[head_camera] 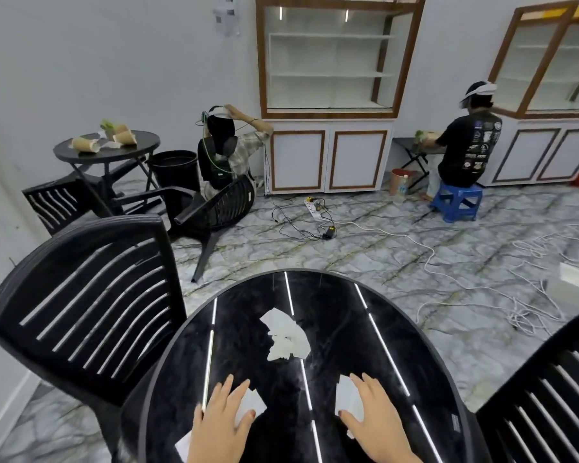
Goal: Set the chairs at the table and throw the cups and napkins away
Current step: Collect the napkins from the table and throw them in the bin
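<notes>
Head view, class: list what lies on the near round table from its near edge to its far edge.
Left hand and right hand level, each on a napkin → napkin pile → bare tabletop.

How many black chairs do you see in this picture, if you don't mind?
4: one upright at the near table's left, one at its right edge, one tipped over by the far table, one left of that table. More may be hidden.
</notes>
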Demonstrator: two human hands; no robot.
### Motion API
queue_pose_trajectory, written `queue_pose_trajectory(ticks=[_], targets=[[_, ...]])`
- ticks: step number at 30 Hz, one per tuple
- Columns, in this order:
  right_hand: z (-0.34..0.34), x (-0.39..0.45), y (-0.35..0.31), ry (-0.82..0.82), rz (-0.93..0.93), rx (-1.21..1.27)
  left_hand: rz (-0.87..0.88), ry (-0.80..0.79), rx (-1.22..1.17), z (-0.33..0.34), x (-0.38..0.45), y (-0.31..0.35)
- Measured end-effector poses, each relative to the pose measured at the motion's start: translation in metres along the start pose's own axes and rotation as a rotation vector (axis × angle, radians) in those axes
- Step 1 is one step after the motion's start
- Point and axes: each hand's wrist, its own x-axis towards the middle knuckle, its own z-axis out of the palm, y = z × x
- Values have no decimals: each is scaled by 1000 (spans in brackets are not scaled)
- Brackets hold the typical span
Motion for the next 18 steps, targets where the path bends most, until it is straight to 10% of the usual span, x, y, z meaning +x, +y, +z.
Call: queue_pose_trajectory(ticks=[18], targets=[[29,7,10,13,38,-207,166,174,153,13,1,-11]])
